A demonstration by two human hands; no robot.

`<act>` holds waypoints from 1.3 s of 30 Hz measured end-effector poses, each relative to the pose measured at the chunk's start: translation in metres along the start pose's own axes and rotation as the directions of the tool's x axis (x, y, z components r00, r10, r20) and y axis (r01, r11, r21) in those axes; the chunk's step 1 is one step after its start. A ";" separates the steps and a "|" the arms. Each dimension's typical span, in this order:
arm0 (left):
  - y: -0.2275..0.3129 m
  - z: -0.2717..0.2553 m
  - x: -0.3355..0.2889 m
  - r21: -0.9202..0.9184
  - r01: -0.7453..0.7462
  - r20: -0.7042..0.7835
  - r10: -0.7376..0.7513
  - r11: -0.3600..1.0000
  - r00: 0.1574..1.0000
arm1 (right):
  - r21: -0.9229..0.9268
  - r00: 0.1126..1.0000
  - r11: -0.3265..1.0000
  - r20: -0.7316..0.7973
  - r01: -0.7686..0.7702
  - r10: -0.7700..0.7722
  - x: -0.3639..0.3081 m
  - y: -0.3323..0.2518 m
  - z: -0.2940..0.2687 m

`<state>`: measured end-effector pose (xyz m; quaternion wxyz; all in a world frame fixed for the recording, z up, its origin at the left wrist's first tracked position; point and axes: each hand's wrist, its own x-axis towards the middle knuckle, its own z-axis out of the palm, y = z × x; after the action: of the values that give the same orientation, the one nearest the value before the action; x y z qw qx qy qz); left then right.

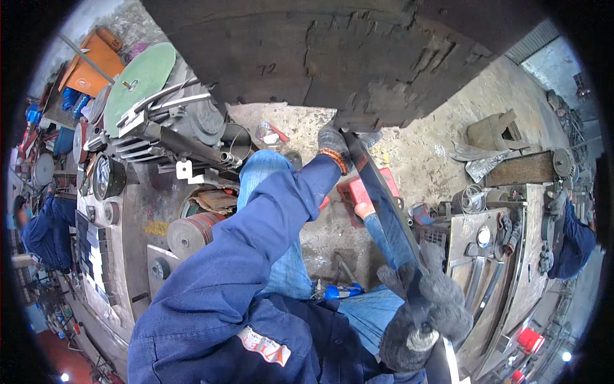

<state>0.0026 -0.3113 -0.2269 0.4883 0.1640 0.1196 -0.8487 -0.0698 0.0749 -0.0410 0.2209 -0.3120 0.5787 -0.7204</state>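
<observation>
A long, flat, shiny metal bar (382, 192) slants from under a dark, scuffed metal slab (358, 57) down toward my lower right. Its surface is mirror-like in places. My right hand (427, 313), in a worn grey glove, is wrapped round the bar's near part. At the far end, close below the slab's edge, my left hand (334, 144) grips the bar in a dark glove with an orange cuff. The slab partly hides those fingers. My left arm reaches straight forward in a navy sleeve.
On the left are a green disc (141, 80), a ribbed motor (137, 147) and stacked brown wheels (192, 233). A red crate (377, 185) sits beyond the bar. At right, a workbench (464, 230) holds metal strips. People in navy work at both sides.
</observation>
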 end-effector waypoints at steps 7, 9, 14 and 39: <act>0.008 0.010 -0.030 0.022 0.025 -0.031 -0.025 0.999 0.999 | -0.074 1.000 0.997 -0.011 0.017 -0.018 -0.012 -0.003 0.008; 0.008 0.018 -0.032 0.021 0.069 -0.101 -0.066 0.997 0.993 | -0.102 1.000 0.995 -0.019 0.018 -0.020 -0.010 -0.002 0.011; 0.022 0.009 -0.010 -0.087 0.108 -0.046 -0.112 0.990 0.993 | -0.169 1.000 0.985 -0.005 0.028 -0.029 0.009 0.001 0.025; -0.019 0.016 -0.096 0.101 0.079 -0.151 -0.063 0.992 0.987 | -0.330 0.956 0.943 -0.289 -0.048 -0.053 -0.040 -0.054 -0.017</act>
<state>0.0281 -0.2319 -0.1738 0.4379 0.2478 0.1155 -0.8564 -0.0516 0.1268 0.0013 0.0758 -0.2352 0.7181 -0.6506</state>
